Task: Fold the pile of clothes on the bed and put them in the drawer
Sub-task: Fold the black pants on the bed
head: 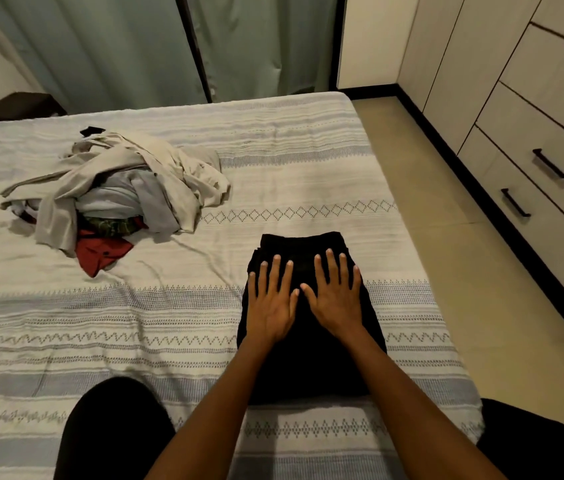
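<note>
Garment [308, 341], black, part-folded, is lying on the bed [169, 306] before you, your left hand [272, 304] and right hand [337, 301] pressing flat with fingers released, and is risking slipping folds if you are lifting carelessly.

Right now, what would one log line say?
left hand flat on folded black garment | right hand flat beside | rumpled clothes pile waits | drawers closed
</note>
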Motion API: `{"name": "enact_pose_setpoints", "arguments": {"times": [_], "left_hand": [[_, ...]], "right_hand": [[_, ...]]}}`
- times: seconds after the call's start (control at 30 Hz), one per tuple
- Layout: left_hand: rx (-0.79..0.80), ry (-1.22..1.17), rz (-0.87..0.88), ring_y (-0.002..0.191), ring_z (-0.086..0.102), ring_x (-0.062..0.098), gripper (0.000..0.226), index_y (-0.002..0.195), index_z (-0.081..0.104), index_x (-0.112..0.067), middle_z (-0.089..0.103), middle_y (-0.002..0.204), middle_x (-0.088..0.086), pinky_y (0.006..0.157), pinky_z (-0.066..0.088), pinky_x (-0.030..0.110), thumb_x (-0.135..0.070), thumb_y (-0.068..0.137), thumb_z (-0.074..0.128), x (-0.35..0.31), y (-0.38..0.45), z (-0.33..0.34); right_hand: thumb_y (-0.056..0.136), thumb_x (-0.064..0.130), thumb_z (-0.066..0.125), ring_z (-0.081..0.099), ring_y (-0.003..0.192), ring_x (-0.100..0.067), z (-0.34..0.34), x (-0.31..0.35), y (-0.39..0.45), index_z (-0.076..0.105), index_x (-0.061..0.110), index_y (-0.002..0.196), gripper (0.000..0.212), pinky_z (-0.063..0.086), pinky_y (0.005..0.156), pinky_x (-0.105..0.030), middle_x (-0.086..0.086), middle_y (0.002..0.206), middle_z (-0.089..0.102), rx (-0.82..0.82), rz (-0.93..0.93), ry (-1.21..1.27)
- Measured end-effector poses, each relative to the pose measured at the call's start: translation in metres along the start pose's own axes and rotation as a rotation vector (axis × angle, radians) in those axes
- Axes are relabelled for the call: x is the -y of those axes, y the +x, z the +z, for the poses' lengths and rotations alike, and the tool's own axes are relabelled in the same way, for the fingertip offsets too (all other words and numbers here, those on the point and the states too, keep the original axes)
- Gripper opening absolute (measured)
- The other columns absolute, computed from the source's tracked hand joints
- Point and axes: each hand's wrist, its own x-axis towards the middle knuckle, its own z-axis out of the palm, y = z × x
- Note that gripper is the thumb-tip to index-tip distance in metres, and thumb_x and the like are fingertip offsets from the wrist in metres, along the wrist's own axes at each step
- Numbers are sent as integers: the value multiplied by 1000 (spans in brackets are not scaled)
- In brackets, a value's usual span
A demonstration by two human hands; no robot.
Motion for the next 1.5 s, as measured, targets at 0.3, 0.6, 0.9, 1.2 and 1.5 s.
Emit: {"name": "enact_pose_setpoints", "arguments": {"times": [0.3, 0.6, 0.9, 1.2, 1.5], "left_hand": [[206, -139, -65, 152, -17, 21, 66, 157, -4, -40, -12, 165, -12, 121, -11, 44, -64, 100, 17, 30, 37, 34], [305, -93, -71, 150, -22, 24, 68, 157, -7, -40, -16, 165, -10, 115, -24, 47, -66, 99, 17, 22, 37, 9], [288, -138, 8, 151, -15, 17, 75, 155, -5, -44, -20, 161, -16, 122, -5, 47, -75, 87, 1, 48, -74, 7], [421, -114, 234, 149, -25, 20, 105, 153, -15, -45, -29, 160, -13, 122, -9, 45, -94, 74, 33, 72, -127, -10], [226, 27, 310, 152, 11, 23, 91, 156, 19, -27, 15, 165, -1, 123, 16, 48, -62, 80, 53, 74, -148, -16]], "right_hand": [[89, 78, 10, -4, 155, -29, 28, -9, 29, -5, 34, 160, 84, -2, 123, -52, 0, 169, -7, 156, 88, 58], [91, 78, 18, -11, 155, -22, 12, -20, 24, 0, 35, 160, 83, -8, 123, -49, 5, 168, -9, 167, -8, 177], [79, 91, 12, -5, 155, -15, -2, -61, -67, 10, 43, 159, 93, 3, 125, -47, 14, 167, -1, 195, -128, 225], [88, 83, 39, 11, 154, -11, 2, -109, -148, 14, 38, 159, 88, 18, 125, -44, 15, 167, 8, 67, -255, 271], [75, 93, 45, -9, 153, -7, -9, -141, -177, -10, 36, 159, 115, 3, 126, -37, 16, 166, -16, 161, -386, 65]]}}
